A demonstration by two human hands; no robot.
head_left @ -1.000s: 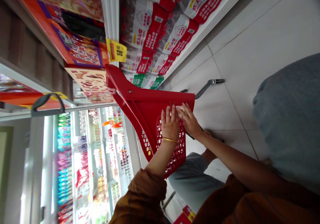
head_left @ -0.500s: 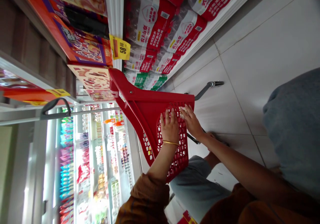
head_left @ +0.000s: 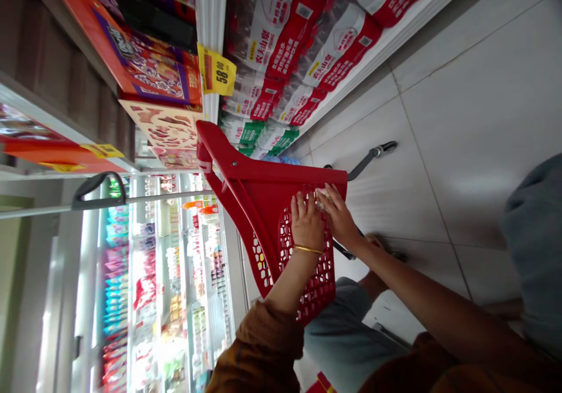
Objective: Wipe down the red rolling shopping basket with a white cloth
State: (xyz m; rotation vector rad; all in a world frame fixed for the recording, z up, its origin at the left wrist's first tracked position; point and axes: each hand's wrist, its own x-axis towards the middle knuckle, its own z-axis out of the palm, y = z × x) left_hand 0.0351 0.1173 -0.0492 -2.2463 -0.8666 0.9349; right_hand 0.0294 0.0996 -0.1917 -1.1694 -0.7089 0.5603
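Red honeycombed plastic basket (head_left: 259,183); before it, left hand (head_left: 307,226), fingers straight, hold unclear; right hand (head_left: 345,222), fingers curled on pale bit (head_left: 322,198). Smooth tiles (head_left: 439,123) stretch beyond basket.

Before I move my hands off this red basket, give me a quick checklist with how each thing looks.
1. Left hand flat against the red basket's perforated side: ok.
2. Right hand free: not ok, a whitish thing is at its fingers.
3. Whitish thing identified: cannot tell, mostly covered.
4. Gold bangle on the left wrist: ok.
5. Basket's contents checked: cannot tell, the inside is out of view.
6. Grey handle away from both hands: ok.
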